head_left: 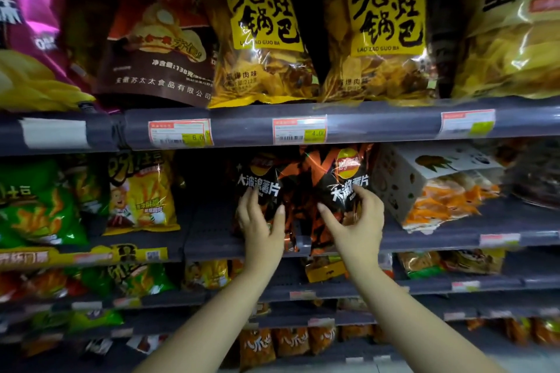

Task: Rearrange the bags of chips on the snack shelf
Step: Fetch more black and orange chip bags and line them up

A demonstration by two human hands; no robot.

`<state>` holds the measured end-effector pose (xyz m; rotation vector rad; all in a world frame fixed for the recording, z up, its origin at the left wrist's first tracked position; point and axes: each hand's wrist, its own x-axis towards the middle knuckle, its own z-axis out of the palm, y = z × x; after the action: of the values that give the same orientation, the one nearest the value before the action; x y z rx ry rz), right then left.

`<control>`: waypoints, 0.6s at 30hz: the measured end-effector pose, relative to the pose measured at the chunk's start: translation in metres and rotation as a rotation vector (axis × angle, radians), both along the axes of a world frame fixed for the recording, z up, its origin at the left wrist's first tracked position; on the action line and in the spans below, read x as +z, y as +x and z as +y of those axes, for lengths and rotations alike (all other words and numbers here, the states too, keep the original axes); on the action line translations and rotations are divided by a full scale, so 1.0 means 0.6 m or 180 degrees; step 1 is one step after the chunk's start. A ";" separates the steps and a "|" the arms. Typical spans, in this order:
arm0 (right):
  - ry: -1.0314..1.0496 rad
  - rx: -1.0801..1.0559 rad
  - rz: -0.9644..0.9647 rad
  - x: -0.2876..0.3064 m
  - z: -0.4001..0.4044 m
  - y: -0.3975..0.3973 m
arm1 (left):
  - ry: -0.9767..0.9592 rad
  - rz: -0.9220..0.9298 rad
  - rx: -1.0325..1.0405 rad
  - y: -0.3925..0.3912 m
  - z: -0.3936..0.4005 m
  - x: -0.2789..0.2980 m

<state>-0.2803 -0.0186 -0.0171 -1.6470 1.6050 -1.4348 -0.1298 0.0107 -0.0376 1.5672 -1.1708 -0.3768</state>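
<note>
Both hands reach into the second shelf (212,239) from the top of a snack display. The left hand (261,222) lies flat against the front of the left black chip bag (257,182), fingers spread and extended, thumb out to the right; it presses on the bag but does not close around it. The right hand (359,221) touches the right black chip bag (342,179), which stands just beside the first, the two packs touching or overlapping at the centre. Its fingers curl over the bag's right front and the thumb stretches left across the lower part, a loose grasp on the pack. Both bags stand upright near the front edge of the shelf, black with orange markings and white lettering.

To the left on the same shelf, across a bare gap, stands a yellow snack bag (142,191), then green bags (36,206). To the right lies a white and orange pack (433,188), tilted.

On the shelf above stand two yellow-labelled clear bags (263,39) (381,36) side by side, with a brown bag (157,48) to their left. Price tags (300,130) are fixed along the shelf rail (242,126). Lower shelves hold further packs, blurred.
</note>
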 end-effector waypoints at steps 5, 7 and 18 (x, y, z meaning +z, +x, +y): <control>-0.0025 0.0626 0.0213 -0.032 0.020 -0.039 | 0.0008 -0.0635 -0.0547 0.067 0.020 -0.018; -0.0042 0.0623 0.0497 -0.038 0.019 -0.047 | 0.0027 -0.1196 -0.0649 0.095 0.018 -0.030; 0.0155 0.0084 -0.0136 -0.030 0.004 -0.021 | -0.0130 -0.0535 -0.0503 0.091 0.003 -0.033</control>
<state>-0.2932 -0.0164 -0.0352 -1.5938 1.5767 -1.3974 -0.0752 0.0125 -0.0573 1.4976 -1.4291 -0.3268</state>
